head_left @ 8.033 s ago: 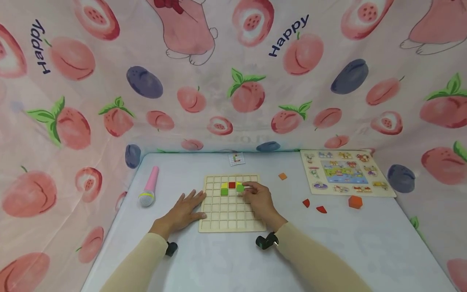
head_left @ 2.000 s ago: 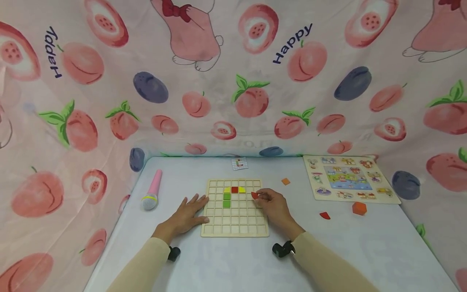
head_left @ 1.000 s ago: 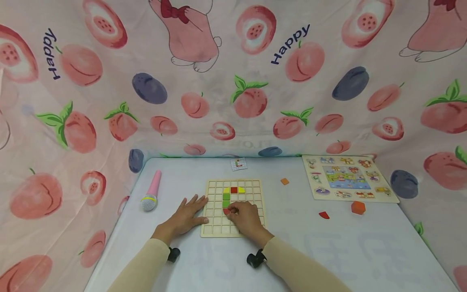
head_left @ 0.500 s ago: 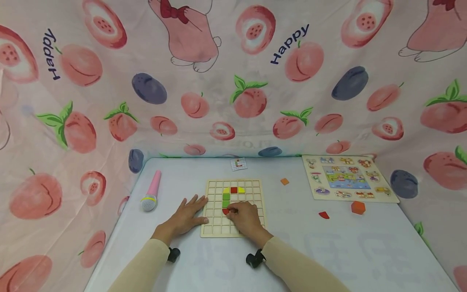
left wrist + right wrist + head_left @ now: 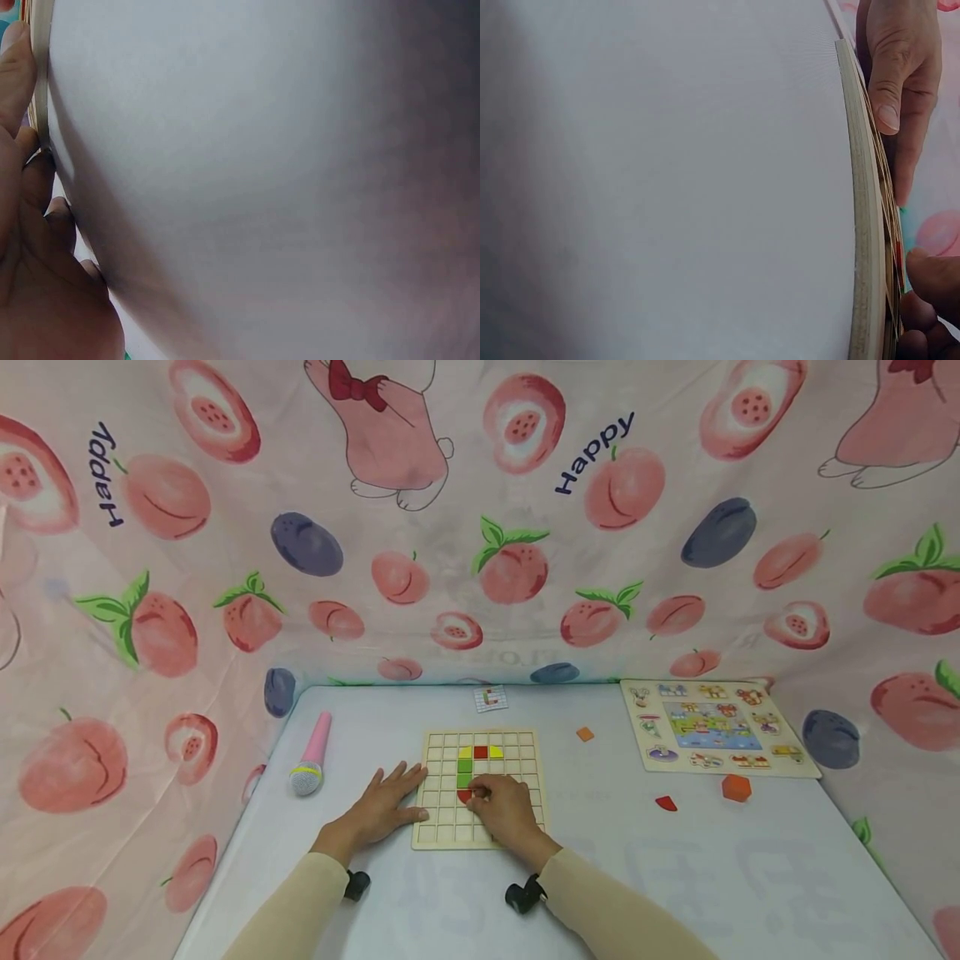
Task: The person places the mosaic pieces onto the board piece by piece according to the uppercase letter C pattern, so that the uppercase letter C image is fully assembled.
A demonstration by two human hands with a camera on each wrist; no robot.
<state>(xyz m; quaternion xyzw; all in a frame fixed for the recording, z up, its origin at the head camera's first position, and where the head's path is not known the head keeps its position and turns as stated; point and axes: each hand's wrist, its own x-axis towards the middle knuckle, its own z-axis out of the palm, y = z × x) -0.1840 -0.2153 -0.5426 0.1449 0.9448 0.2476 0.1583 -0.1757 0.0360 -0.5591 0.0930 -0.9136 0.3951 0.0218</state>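
Observation:
A wooden grid board point(image 5: 442, 835) lies flat in the middle of the table. My left hand point(image 5: 381, 806) rests at its left edge with fingers spread. Over the board's lower middle, my right hand point(image 5: 506, 810) pinches a red quarter-circle tile point(image 5: 464, 796) at the cell just below two green square tiles point(image 5: 465, 773); the fingertips partly cover it. Above the green ones, a red square tile point(image 5: 481, 752) sits between two yellow tiles, left point(image 5: 467, 752) and right point(image 5: 496, 752). The right wrist view shows the board edge-on point(image 5: 864, 195) with both hands along it.
Right of the board lie another red quarter-circle tile point(image 5: 666, 803), an orange block point(image 5: 736, 787) and a small orange tile point(image 5: 585, 734). A picture puzzle board point(image 5: 716, 760) is at the back right, a pattern card point(image 5: 491, 697) behind, a pink toy microphone point(image 5: 311, 753) left.
A second green square has joined the first. My right hand has brought one red quarter-circle tile from the table's right side to the cell below them. The left hand stays at the board's edge.

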